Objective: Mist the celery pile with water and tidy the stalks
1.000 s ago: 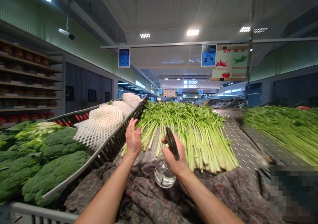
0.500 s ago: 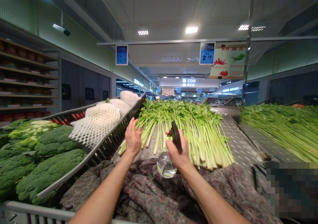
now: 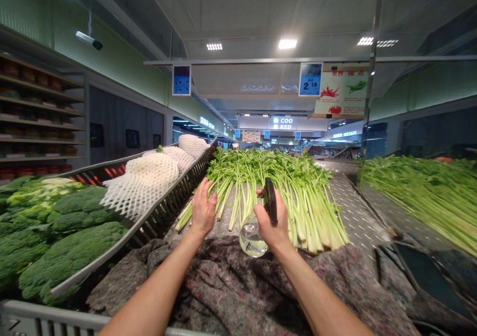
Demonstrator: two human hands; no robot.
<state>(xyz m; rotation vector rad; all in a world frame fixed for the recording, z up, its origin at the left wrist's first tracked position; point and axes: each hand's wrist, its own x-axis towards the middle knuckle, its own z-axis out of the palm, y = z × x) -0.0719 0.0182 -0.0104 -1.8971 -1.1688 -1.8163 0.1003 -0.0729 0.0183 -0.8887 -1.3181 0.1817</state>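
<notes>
My right hand (image 3: 274, 221) is wrapped round the neck of a clear spray bottle (image 3: 253, 239) with a black trigger head. Some liquid shows in its round body. Behind it spreads a wide row of celery (image 3: 309, 207), stalk ends towards me and leaves at the back, on a patterned metal shelf (image 3: 357, 211). My left hand (image 3: 203, 209) is raised over the left end of the celery, palm turned inward, fingers stretched and holding nothing. Whether it touches any stalk I cannot tell. A crumpled grey-brown cloth (image 3: 223, 286) lies below both forearms.
On the left, a black crate (image 3: 156, 211) holds broccoli (image 3: 78, 251) and cauliflower in white foam nets (image 3: 143, 179). A mirror panel (image 3: 417, 197) on the right reflects the celery. Price signs (image 3: 311, 80) hang from a rail above. A dark flat object (image 3: 432, 276) lies at lower right.
My right hand and the spray bottle have shifted slightly right and up. My left hand has moved a little to the right, still open. The view has turned slightly.
</notes>
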